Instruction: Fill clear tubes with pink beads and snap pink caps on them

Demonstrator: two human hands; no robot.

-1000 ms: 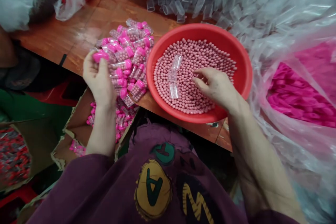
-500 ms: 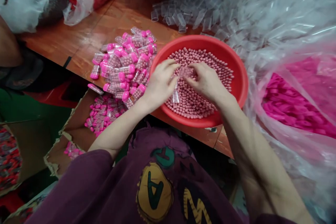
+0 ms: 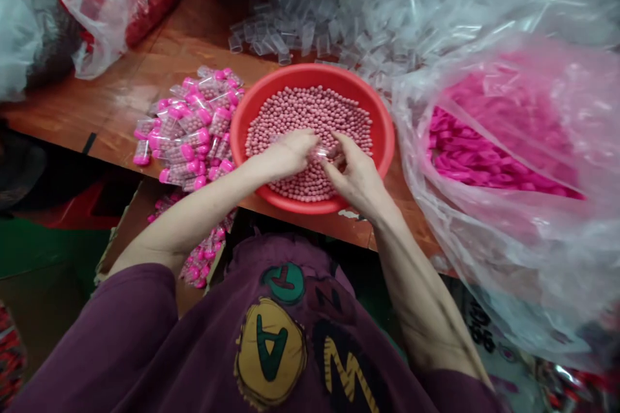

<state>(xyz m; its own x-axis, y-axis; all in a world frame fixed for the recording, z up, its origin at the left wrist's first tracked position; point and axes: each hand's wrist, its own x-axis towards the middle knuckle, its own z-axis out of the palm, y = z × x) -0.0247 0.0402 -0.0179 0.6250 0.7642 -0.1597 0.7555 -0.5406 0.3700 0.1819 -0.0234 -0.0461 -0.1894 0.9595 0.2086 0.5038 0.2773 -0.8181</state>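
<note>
A red basin point(image 3: 385, 135) holds many small pink beads point(image 3: 310, 110). Over the beads, my left hand point(image 3: 293, 153) is closed on a small clear tube point(image 3: 320, 153) near the basin's middle. On the tube's right side is my right hand point(image 3: 352, 171), its thumb and fingers curled around the tube's end. Whether beads are inside the tube is too small to tell. Left of the basin lies a pile of clear tubes filled with pink beads and closed with bright pink caps point(image 3: 194, 129).
Loose clear tubes point(image 3: 305, 35) are heaped behind the basin. An open plastic bag of bright pink caps point(image 3: 489, 155) lies at the right. Red pieces in a plastic bag point(image 3: 155, 0) sit back left. Below the table edge, a cardboard box point(image 3: 123, 226) holds more capped tubes.
The view has shifted right, so the basin and piles appear further left. My hands are now nearer the basin's front, and the tube seen under my left hand no longer shows there.
</note>
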